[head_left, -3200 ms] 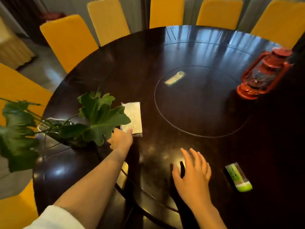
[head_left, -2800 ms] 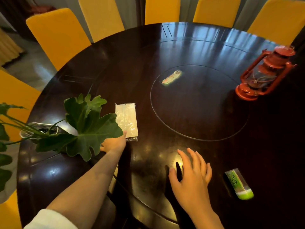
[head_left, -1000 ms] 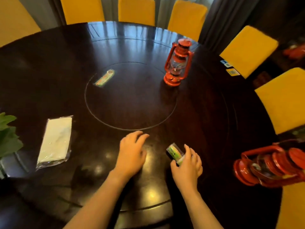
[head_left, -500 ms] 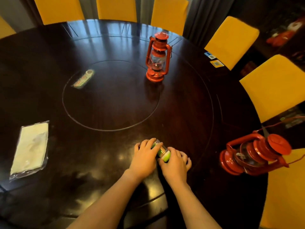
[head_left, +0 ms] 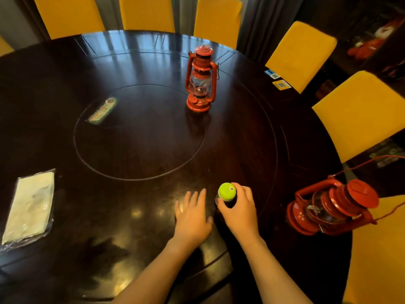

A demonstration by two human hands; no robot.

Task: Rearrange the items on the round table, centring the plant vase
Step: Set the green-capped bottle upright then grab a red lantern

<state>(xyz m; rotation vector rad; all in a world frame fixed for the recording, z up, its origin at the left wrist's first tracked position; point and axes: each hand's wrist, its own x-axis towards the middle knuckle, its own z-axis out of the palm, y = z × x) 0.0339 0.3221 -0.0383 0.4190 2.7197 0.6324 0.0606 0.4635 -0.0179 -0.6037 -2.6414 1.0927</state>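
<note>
My right hand (head_left: 240, 208) grips a small container with a lime-green cap (head_left: 227, 191), held upright on the dark round table (head_left: 142, 216) near its front edge. Just left of the container, my left hand (head_left: 191, 216) lies flat on the table with its fingers spread and nothing in it. The plant vase is out of view. An inlaid circle (head_left: 140, 132) marks the table's middle.
A red lantern (head_left: 201, 79) stands at the circle's far right edge; a second red lantern (head_left: 333, 209) leans at the table's right rim. A flat packet (head_left: 102, 110) lies in the circle, a clear-wrapped white packet (head_left: 29, 207) at left. Yellow chairs (head_left: 359, 115) ring the table.
The view swung right, away from the plant. Both hands closed on the lying green container; now it stands upright in my right hand and my left hand has let go.
</note>
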